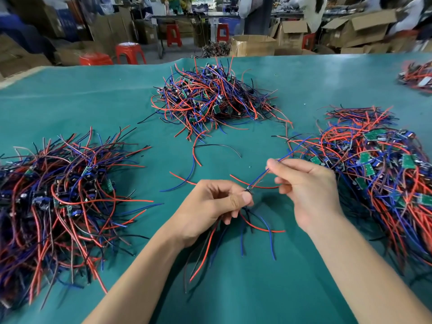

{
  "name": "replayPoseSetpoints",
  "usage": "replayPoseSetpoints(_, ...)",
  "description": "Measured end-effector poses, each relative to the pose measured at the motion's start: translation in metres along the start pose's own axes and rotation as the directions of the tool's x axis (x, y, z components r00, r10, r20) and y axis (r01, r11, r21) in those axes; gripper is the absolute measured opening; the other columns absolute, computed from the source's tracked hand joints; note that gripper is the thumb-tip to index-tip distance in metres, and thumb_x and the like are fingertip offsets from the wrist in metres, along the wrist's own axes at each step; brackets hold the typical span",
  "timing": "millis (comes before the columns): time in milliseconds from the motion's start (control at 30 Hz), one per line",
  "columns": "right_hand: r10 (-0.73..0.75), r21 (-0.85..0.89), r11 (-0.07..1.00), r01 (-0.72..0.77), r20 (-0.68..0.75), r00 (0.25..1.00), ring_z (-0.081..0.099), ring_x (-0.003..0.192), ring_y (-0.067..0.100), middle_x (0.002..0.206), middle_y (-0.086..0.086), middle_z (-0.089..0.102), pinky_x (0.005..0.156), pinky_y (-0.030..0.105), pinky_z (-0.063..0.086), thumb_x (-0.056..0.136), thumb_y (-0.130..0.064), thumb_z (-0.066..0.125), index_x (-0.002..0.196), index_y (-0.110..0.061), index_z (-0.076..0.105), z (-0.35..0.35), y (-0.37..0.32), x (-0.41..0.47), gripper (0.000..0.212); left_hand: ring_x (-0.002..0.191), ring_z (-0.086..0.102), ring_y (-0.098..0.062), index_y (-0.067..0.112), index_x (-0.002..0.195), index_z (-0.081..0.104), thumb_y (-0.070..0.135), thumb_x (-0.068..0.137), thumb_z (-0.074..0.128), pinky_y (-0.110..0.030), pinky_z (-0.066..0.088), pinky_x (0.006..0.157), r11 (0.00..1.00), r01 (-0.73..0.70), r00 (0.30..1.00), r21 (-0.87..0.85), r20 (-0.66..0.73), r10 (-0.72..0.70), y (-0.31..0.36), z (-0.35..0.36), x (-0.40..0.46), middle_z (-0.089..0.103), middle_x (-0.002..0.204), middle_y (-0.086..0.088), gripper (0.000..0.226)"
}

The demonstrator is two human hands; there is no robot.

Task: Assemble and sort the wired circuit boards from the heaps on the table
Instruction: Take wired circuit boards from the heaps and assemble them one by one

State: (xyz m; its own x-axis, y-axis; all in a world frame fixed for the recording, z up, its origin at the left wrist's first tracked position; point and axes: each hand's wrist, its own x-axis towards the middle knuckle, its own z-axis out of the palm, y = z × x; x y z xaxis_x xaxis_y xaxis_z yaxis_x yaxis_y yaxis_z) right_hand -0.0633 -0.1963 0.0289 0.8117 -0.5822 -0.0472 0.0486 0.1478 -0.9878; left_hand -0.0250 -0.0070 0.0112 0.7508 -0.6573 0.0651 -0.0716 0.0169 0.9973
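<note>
- Left hand (210,202) is pinching a small dark board (248,190), red, blue, black wires (257,224) dangling beneath
- Right hand (306,181) is pinching its blue-red pair (258,177)
- Heaps (210,97) are lying around on the table (93,101)

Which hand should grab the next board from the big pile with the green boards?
The right hand, probably. That heap lies right beside it, and it only pinches the blue wire, while the left hand holds the small board.
</note>
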Motion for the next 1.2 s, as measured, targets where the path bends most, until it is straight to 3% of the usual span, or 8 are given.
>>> replayPoseSetpoints(267, -0.21, -0.107, 0.976, 0.191, -0.216, 0.954, 0.054, 0.049, 0.005, 0.056, -0.009, 0.065, 0.046, 0.016, 0.041, 0.079, -0.013, 0.085, 0.069, -0.02, 0.075, -0.021, -0.007, 0.015, 0.016, 0.054, 0.044, -0.009, 0.0, 0.082, 0.071, 0.029, 0.084, 0.07, -0.016, 0.039, 0.049, 0.999, 0.002, 0.999, 0.041, 0.036, -0.004, 0.0, 0.002, 0.0, 0.05, 0.057, 0.002, 0.029)
replayPoseSetpoints(367, -0.115, -0.039, 0.993, 0.11, -0.184, 0.976, 0.061, 0.051, 0.007, 0.067, -0.002, 0.073, 0.043, 0.017, 0.04, 0.086, -0.015, 0.08, 0.077, -0.016, 0.074, -0.026, -0.007, 0.018, 0.011, 0.055, 0.045, -0.009, 0.0, 0.082, 0.071, 0.029, 0.083, 0.072, -0.017, 0.039, 0.05, 0.999, 0.002, 0.999, 0.043, 0.039, -0.004, -0.002, 0.0, 0.0, 0.052, 0.061, -0.002, 0.029)
replayPoseSetpoints(467, 0.082, 0.207, 0.978, -0.03, -0.247, 0.965, 0.058, 0.046, 0.005, 0.062, -0.001, 0.073, 0.045, 0.017, 0.041, 0.096, -0.017, 0.069, 0.083, -0.017, 0.065, -0.04, -0.014, 0.026, 0.013, 0.056, 0.047, -0.009, 0.004, 0.081, 0.073, 0.026, 0.082, 0.073, -0.018, 0.039, 0.049, 1.0, 0.01, 0.998, 0.025, 0.063, -0.012, -0.002, -0.003, 0.0, 0.056, 0.066, -0.005, 0.023)
replayPoseSetpoints(567, 0.053, 0.253, 0.967, 0.024, -0.294, 0.954, 0.06, 0.046, 0.006, 0.06, 0.0, 0.072, 0.048, 0.018, 0.047, 0.099, -0.015, 0.064, 0.086, -0.014, 0.061, -0.048, -0.016, 0.027, 0.014, 0.055, 0.05, -0.012, 0.016, 0.077, 0.075, 0.027, 0.087, 0.073, -0.023, 0.037, 0.052, 0.999, -0.001, 1.0, -0.042, -0.016, 0.001, -0.003, -0.002, 0.001, 0.059, 0.066, -0.002, 0.015)
replayPoseSetpoints(733, -0.039, 0.019, 0.999, 0.039, 0.007, 0.999, 0.061, 0.05, 0.014, 0.066, 0.008, 0.073, 0.043, 0.021, 0.046, 0.097, -0.015, 0.063, 0.082, -0.009, 0.071, -0.012, -0.004, 0.004, 0.018, 0.065, 0.064, -0.013, 0.0, 0.097, 0.069, 0.021, 0.094, 0.059, -0.018, 0.048, 0.062, 0.988, -0.011, 0.994, -0.155, -0.11, -0.006, -0.007, 0.002, 0.004, 0.072, 0.083, -0.007, 0.023)
replayPoseSetpoints(867, -0.067, -0.36, 0.891, 0.278, 0.5, 0.863, 0.06, 0.064, 0.011, 0.067, -0.002, 0.069, 0.059, 0.032, 0.048, 0.09, -0.043, 0.066, 0.089, -0.018, 0.073, 0.014, 0.016, -0.021, 0.025, 0.073, 0.068, -0.015, 0.0, 0.099, 0.07, 0.021, 0.096, 0.055, -0.019, 0.05, 0.065, 0.99, -0.021, 0.997, -0.138, -0.075, 0.01, -0.004, 0.0, 0.001, 0.074, 0.084, -0.008, 0.025)
replayPoseSetpoints(1033, -0.194, -0.298, 0.88, 0.371, 0.486, 0.852, 0.066, 0.069, 0.009, 0.067, -0.002, 0.071, 0.077, 0.034, 0.056, 0.084, -0.036, 0.073, 0.098, -0.029, 0.077, 0.014, 0.017, -0.023, 0.016, 0.056, 0.063, -0.017, 0.015, 0.078, 0.071, 0.017, 0.102, 0.054, -0.02, 0.044, 0.054, 0.999, -0.009, 0.995, -0.045, -0.1, 0.004, 0.0, 0.001, 0.001, 0.071, 0.075, -0.009, 0.03)
replayPoseSetpoints(1200, -0.306, -0.306, 0.84, 0.448, 0.416, 0.856, 0.068, 0.074, 0.006, 0.079, -0.008, 0.075, 0.07, 0.022, 0.053, 0.085, -0.033, 0.07, 0.092, -0.026, 0.073, 0.012, 0.013, -0.02, 0.01, 0.051, 0.062, -0.017, 0.015, 0.08, 0.073, 0.014, 0.1, 0.057, -0.022, 0.042, 0.05, 0.999, 0.04, 0.996, -0.035, -0.076, -0.043, 0.003, 0.001, 0.001, 0.07, 0.069, -0.008, 0.025)
